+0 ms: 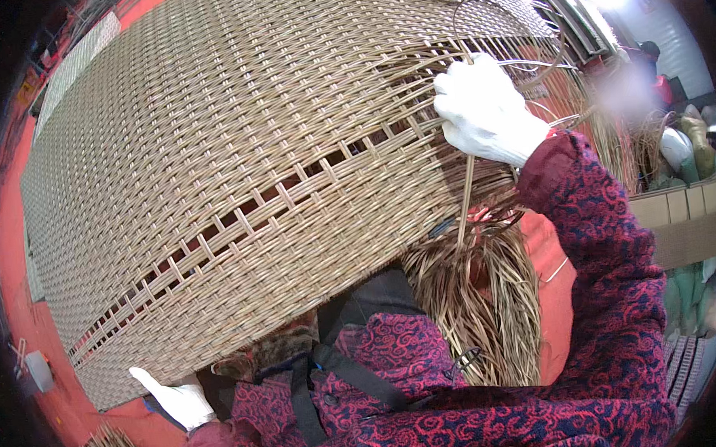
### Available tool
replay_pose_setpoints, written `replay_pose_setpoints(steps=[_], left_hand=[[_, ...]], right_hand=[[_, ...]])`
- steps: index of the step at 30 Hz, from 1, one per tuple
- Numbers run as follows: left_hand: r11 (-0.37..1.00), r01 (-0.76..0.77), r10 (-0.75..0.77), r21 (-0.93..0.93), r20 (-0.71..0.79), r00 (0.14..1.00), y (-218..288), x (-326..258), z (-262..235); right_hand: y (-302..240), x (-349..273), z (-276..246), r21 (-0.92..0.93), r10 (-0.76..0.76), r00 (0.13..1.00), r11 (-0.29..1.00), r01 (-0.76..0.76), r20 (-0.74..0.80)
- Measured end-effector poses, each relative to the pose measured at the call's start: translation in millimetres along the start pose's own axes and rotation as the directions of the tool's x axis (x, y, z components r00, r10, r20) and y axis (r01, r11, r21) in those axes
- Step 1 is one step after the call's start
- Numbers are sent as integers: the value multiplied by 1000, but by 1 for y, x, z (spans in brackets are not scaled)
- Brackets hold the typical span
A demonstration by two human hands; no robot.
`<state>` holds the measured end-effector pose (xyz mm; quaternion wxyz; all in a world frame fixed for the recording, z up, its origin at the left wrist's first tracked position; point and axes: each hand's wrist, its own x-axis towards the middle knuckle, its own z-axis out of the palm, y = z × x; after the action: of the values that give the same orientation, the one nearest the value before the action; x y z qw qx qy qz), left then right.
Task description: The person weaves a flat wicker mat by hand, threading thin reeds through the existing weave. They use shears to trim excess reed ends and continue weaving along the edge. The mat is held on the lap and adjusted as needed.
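A large woven wicker panel (233,149) of tan cane strips fills most of the view, with a narrow unwoven gap running diagonally across it. My right hand (486,111), in a white glove, is closed on loose cane strands (464,202) at the panel's unfinished right edge. My left hand (177,397), also white-gloved, rests under the panel's lower edge with a finger pointing up against it. Both sleeves are dark red with a swirl pattern.
A bundle of loose cane strips (491,297) hangs below the panel at centre right. The floor (12,266) is red-orange. Cardboard boxes (681,215) and sacks stand at the right, where another person (649,62) is partly visible. A small grey object (38,370) lies at lower left.
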<state>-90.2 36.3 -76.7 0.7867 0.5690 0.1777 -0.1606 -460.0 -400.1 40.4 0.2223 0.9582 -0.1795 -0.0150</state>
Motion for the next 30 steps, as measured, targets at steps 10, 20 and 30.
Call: replay_pose_setpoints(steps=[10, 20, 30], left_hand=[[995, 89, -77, -56, 188, 979, -15, 1, -15], [994, 29, -16, -108, 119, 993, -20, 6, -4], [992, 40, -23, -119, 147, 989, -21, 18, -10]], right_hand=[[-17, 28, 9, 918, -133, 950, 323, -228, 283], [14, -27, 95, 763, 123, 992, 639, -98, 24], [31, -72, 96, 833, 310, 878, 314, -456, 364]])
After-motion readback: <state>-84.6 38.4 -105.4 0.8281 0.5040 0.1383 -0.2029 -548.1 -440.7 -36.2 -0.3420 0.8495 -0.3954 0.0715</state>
